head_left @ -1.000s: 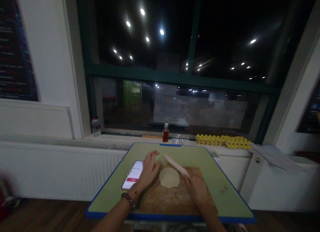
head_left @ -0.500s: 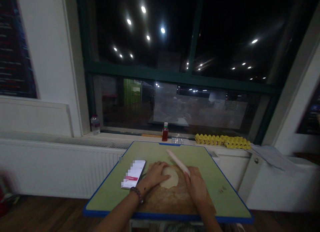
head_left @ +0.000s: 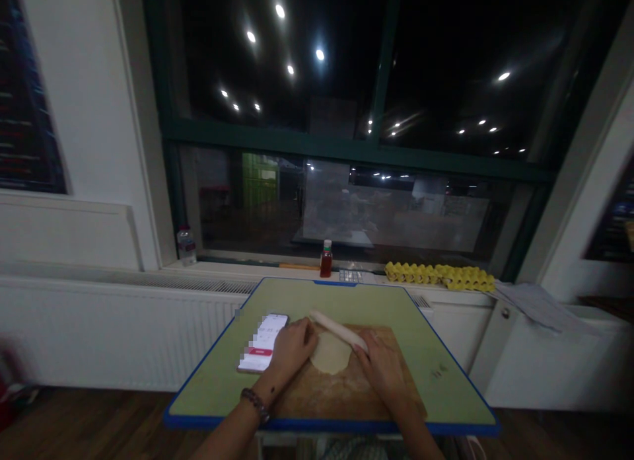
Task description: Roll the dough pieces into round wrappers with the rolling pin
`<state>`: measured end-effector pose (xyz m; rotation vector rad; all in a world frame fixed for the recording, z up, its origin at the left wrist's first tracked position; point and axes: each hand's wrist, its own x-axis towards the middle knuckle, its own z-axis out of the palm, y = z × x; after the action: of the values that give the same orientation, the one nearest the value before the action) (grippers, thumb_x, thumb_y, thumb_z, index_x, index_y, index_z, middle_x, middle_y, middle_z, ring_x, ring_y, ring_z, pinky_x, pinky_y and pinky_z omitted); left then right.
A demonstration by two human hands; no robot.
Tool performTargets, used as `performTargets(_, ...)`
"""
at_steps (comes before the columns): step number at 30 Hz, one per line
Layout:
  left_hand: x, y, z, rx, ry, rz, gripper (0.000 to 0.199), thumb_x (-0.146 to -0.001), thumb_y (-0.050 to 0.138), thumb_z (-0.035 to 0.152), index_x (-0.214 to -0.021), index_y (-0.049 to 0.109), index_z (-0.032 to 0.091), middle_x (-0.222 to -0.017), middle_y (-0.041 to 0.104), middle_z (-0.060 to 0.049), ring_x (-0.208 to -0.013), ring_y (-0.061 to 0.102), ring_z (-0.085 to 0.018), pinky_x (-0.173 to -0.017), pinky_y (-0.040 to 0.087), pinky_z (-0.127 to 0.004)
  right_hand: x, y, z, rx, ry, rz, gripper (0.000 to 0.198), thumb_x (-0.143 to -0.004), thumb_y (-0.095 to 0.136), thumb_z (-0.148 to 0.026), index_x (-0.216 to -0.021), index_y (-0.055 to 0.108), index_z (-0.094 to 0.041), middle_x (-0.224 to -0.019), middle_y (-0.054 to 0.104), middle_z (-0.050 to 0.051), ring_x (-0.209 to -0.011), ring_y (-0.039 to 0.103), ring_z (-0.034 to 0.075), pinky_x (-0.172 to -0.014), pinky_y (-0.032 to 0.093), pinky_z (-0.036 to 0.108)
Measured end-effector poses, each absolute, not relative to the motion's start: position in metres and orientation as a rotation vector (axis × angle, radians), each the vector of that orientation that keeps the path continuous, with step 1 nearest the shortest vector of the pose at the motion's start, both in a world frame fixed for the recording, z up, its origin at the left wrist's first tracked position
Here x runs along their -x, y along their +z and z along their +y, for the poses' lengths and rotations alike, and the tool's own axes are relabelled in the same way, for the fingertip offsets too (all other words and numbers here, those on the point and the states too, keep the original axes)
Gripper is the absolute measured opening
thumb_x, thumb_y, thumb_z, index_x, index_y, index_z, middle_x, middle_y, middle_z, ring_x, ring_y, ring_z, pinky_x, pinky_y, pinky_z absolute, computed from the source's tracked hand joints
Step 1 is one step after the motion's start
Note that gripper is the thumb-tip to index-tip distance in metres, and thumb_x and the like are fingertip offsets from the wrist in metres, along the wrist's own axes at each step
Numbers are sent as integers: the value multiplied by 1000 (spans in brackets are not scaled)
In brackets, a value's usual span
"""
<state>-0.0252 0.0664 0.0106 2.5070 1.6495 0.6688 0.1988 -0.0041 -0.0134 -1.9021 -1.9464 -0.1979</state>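
Note:
A thin round of dough lies flat on a floured wooden board. My right hand is wrapped round the near right end of a pale rolling pin. The pin slants across the far edge of the dough, its other end pointing to the upper left. My left hand is closed at the dough's left edge, close to the pin's far end. Whatever its curled fingers hold, if anything, is hidden. A beaded bracelet circles the left wrist.
A lit phone lies left of the board on a green, blue-edged table. Along the sill behind stand a red-liquid bottle, a clear bottle and yellow egg trays. A grey cloth lies at right.
The rolling pin's far end has swung left and down, over the dough's far edge. My left hand has gone from fingers spread on the dough to curled at its left edge.

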Motion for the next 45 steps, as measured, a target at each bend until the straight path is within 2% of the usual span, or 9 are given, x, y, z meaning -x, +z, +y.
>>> performTargets(3,32,20,63,-2472,821,1800,24,-93,39,31,-86,59,22,-76,65,-3,-75,60,-22,-70,37,-32,-198,-14,-4,1818,-176,-2001,36,-97,39,-33,-121,60,-19,-124,63,10,-111,60,23,-95,45,32)
performTargets(5,32,26,60,-2525,965,1764,23,-93,39,30,-84,59,22,-77,64,-3,-78,59,-22,-73,37,-33,-197,-15,-4,1718,-143,-2053,35,-95,42,-32,-122,60,-19,-124,63,8,-115,58,23,-98,44,32)
performTargets(10,19,26,56,-2752,1072,1445,16,-92,45,28,-95,60,22,-101,63,-4,-99,53,-23,-86,36,-36,-194,-13,-7,1551,-68,-2196,33,-92,51,-30,-122,61,-19,-125,63,7,-116,57,22,-101,42,34)
performTargets(16,6,7,67,-2725,826,1537,25,-93,45,34,-108,60,20,-119,61,-7,-112,51,-24,-97,36,-40,-187,-8,-14,1498,-99,-2192,26,-91,52,-33,-113,64,-25,-116,67,3,-106,61,19,-96,45,32)
performTargets(20,7,2,67,-2738,631,1539,42,-91,47,44,-124,57,20,-139,52,-9,-132,39,-28,-110,27,-45,-182,-27,-10,1576,-330,-2039,33,-96,37,-22,-110,67,-19,-119,67,9,-111,59,19,-99,44,33)
performTargets(23,8,0,65,-2737,553,1551,49,-92,44,46,-133,52,20,-148,43,-9,-139,31,-28,-115,20,-47,-174,-43,-7,1656,-574,-1947,38,-94,35,-15,-119,64,-13,-130,60,14,-124,51,25,-105,39,40)
performTargets(30,10,-1,53,-2738,545,1541,49,-93,41,42,-138,48,25,-149,42,-7,-140,30,-28,-115,21,-48,-154,-41,-17,1919,-596,-1824,41,-95,35,-16,-128,59,-16,-131,60,12,-117,57,24,-99,42,38)
performTargets(36,20,-2,37,-2789,609,1459,47,-92,43,36,-138,49,26,-147,45,-5,-139,33,-26,-116,21,-46,-144,-47,-40,1959,-619,-1788,45,-94,37,-18,-136,52,-18,-139,52,12,-128,48,29,-100,42,43)
performTargets(45,6,-1,57,-2745,490,1587,50,-94,39,37,-141,45,24,-148,43,-8,-140,32,-28,-115,22,-51,-148,-22,-13,2027,-459,-1836,41,-94,35,-17,-127,60,-14,-130,60,14,-122,54,26,-99,44,41)
